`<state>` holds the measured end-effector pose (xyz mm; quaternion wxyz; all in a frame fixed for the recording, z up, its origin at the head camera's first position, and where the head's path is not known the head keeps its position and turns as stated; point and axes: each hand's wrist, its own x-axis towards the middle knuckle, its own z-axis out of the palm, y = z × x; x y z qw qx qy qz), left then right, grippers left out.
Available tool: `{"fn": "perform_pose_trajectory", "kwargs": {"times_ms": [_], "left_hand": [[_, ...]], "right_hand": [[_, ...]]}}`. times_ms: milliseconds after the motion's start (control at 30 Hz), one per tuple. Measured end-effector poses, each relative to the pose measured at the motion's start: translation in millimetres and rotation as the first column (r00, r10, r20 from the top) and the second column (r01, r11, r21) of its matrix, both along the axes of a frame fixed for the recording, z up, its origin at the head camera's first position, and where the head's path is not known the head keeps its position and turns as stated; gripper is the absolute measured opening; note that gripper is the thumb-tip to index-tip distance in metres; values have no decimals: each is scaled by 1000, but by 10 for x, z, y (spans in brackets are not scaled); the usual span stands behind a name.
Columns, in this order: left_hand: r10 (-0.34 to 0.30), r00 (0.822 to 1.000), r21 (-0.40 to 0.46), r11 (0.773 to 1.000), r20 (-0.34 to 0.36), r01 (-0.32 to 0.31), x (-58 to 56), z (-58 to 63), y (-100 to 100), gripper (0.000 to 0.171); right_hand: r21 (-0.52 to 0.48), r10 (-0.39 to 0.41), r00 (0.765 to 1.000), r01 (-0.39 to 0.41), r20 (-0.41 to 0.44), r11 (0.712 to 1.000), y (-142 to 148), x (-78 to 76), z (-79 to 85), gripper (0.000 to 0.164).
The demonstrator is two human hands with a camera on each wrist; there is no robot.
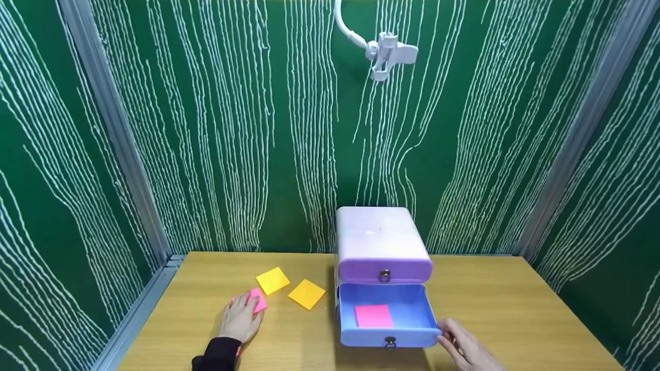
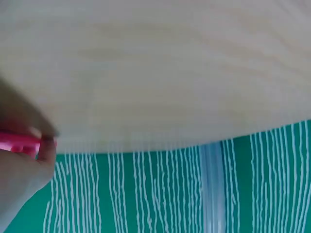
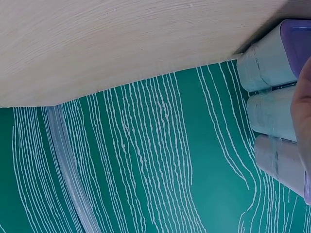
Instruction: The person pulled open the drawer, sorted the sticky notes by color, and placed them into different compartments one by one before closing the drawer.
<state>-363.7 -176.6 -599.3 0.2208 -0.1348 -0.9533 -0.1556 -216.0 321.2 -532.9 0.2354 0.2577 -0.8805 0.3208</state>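
Note:
In the head view, my left hand [image 1: 241, 318] is over a pink sticky-note pad [image 1: 259, 300] at the left of the table. The left wrist view shows my finger and thumb pinching that pink pad [image 2: 22, 143]. My right hand [image 1: 464, 344] is at the right front corner of the pulled-out blue drawer [image 1: 410, 309], thumb and fingers gripping its edge. Another pink pad [image 1: 373, 316] lies inside the drawer. Above it, the purple-fronted drawer [image 1: 356, 271] is closed. Seen from the right wrist, my right hand [image 3: 303, 121] covers part of the unit's front.
Two yellow-orange sticky-note pads [image 1: 273, 281] lie between my left hand and the drawer unit [image 1: 379, 232]. A white clamp on a bent arm [image 1: 385, 55] hangs above the back. Green panels with white lines [image 1: 247, 129] and grey posts [image 1: 572, 129] enclose the wooden table [image 1: 484, 288].

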Motion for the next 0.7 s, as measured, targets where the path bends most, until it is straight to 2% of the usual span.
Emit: {"fn": "perform_pose_trajectory", "kwargs": {"times_ms": [100,200,333,500,600,700], "left_hand": [[37,998,-28,999,53,-35,21,73,15,34],[78,989,-61,996,129,-70,46,142,22,34],[101,980,-82,993,170,-89,78,218,33,47],[130,974,-73,990,184,-119,94,285,70,66],[109,978,-31,994,175,-106,95,358,114,81],[44,989,62,997,145,-54,113,501,195,92]], "right_hand": [[2,-21,1000,21,23,1000,2,-1,6,17],[0,-27,1000,27,1,1000,0,0,-12,18],[-10,-7,998,6,-67,1000,-6,-7,-48,23],[-10,-15,998,14,-66,1000,-8,-12,-39,23],[-2,-25,998,25,-62,1000,-11,-16,-21,22],[1,-26,997,26,-71,1000,-10,-21,-16,22]]}}
